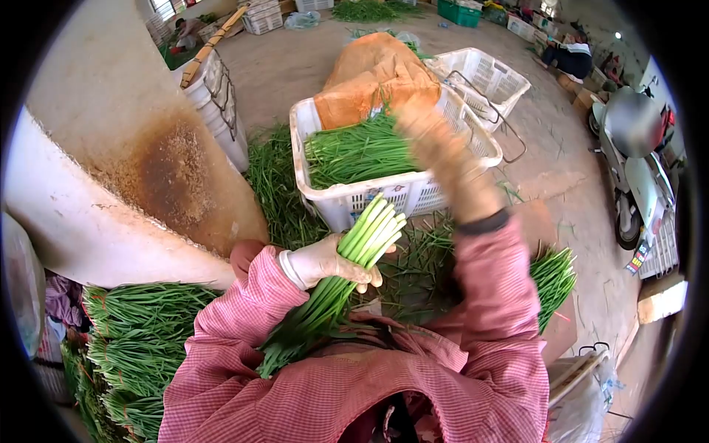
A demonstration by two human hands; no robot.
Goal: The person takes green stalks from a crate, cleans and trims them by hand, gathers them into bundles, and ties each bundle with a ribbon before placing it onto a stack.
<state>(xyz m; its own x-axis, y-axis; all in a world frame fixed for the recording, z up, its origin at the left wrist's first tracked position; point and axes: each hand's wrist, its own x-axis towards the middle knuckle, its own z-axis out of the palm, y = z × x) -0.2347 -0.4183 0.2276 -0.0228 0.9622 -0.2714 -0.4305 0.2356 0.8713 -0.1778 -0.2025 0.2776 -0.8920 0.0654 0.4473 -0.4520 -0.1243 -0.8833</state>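
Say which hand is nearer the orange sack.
Right. The right hand, blurred, appears at the lower right of the orange sack; the left hand is farther back, holding green stalks.

Left hand (327, 261) curled, gripping; right hand (437, 146) extended forward, blurred.

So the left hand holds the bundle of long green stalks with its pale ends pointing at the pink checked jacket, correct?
Not the direction: in the head view the pale ends point away from the pink checked jacket, toward the white slatted plastic crate; the dark green leafy ends lie by the jacket. The left hand does hold the bundle of long green stalks.
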